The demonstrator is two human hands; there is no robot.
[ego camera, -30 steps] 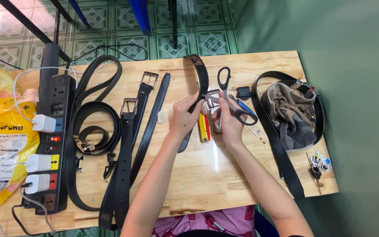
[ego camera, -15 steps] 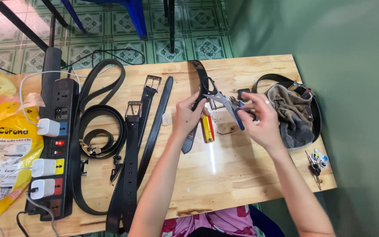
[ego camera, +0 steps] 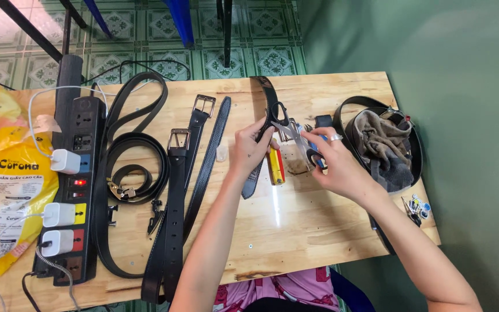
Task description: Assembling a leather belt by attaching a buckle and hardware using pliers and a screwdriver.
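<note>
Black leather, a belt (ego camera: 268, 107) runs from the far side of the table (ego camera: 319, 231) down under the fingers of the left hand (ego camera: 250, 151), its lower end showing just below that hand. The left fingers are curled together on the belt, beside the black loop handle of a pair of scissors (ego camera: 287, 124). The scissors' metal blades cross from the left fingertips toward the right hand (ego camera: 333, 164). The right fingers are bent and close together over the scissors and a small blue-handled tool; exactly what they pinch cannot be told. A ring sits on one right finger.

Just under the left fingers lies a red and yellow lighter (ego camera: 276, 167), touching the belt's edge. Beyond the right fingers, near the table's right edge, a looped black belt encircles a crumpled grey-brown cloth (ego camera: 383, 147). Small keys (ego camera: 414, 207) lie near the right wrist.

Left of the left hand, well apart from its fingers, several more black belts (ego camera: 174, 190) with square metal buckles lie stretched and coiled on the pale wood. Farther left sits a black power strip (ego camera: 73, 185) with white chargers plugged in, and a yellow plastic bag (ego camera: 1, 173) at the table's edge.
</note>
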